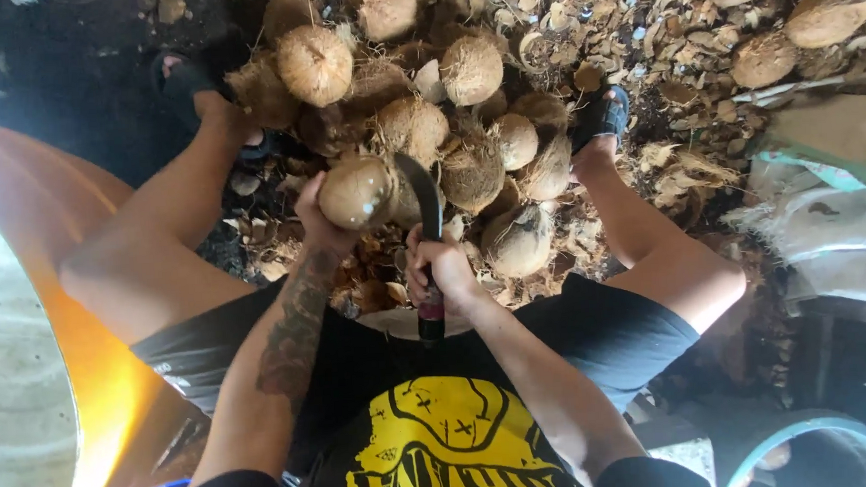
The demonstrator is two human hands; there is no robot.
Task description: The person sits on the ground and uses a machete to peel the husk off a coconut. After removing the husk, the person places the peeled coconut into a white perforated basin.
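Note:
My left hand (315, 213) grips a brown husked coconut (355, 191) from its left side, held up between my knees. My right hand (442, 268) is closed around the dark handle of a curved-bladed knife (424, 196). The blade rises from the fist and its edge rests against the right side of the coconut. A heap of other husked coconuts (470, 69) lies on the ground just beyond, between my feet.
Husk scraps and shell pieces (661, 39) cover the ground ahead. An orange tub rim (44, 197) curves at the left. Sacks (831, 199) are piled at the right, and a blue-rimmed container (815, 431) stands low right. My sandalled feet (600, 113) flank the heap.

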